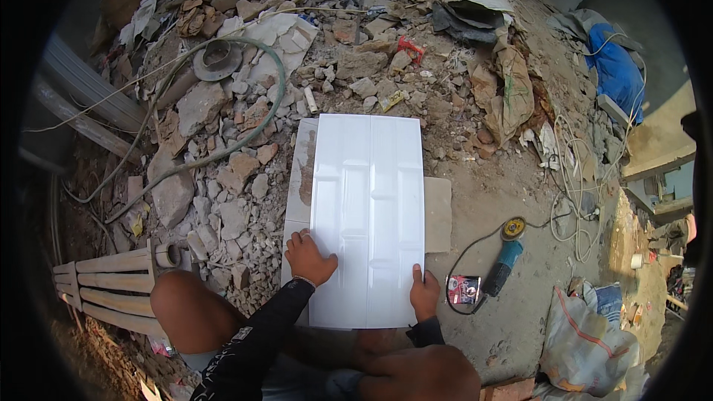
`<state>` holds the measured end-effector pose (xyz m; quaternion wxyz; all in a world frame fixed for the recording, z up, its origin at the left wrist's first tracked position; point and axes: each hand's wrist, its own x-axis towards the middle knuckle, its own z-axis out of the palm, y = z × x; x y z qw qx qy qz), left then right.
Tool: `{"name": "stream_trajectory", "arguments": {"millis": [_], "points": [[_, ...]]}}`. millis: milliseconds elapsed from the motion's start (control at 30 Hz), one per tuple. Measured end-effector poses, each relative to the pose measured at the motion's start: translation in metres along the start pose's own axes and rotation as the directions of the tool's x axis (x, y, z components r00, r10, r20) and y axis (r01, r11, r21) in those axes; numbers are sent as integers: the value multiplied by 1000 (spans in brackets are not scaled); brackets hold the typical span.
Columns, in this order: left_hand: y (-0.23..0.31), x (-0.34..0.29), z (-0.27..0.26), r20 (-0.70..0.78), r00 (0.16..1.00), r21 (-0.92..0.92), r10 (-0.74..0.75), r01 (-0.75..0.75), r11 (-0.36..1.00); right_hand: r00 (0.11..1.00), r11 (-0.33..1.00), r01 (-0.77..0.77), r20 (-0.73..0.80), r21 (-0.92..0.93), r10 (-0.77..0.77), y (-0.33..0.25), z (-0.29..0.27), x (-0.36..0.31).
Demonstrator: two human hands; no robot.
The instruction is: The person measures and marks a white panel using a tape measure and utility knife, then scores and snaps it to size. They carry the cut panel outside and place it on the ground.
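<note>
A glossy white wall tile with a raised brick pattern lies in front of my knees, its long sides running away from me. My left hand holds its left edge, thumb on the face and fingers curled over the side. On the right edge, nearer to me, my right hand grips it with the fingers partly hidden. Under its left side a grey-beige tile peeks out. Another beige tile piece shows beyond the right side.
An angle grinder with a yellow disc lies to the right, its cord looped around a small printed packet. Broken rubble and a green hose spread ahead and left. A white plastic sack stands at the lower right.
</note>
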<state>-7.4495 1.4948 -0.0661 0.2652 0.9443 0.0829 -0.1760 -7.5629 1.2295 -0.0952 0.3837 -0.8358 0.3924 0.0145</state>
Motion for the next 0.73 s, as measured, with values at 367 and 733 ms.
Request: {"name": "stream_trajectory", "arguments": {"millis": [367,733], "points": [[87,52,16,109,957,348,270,-291,891,633,633,747,-77,-204,-771,-78,9,117],[71,47,11,165,934,380,317,-357,853,664,662,705,-92,-254,-742,-66,19,121]]}}
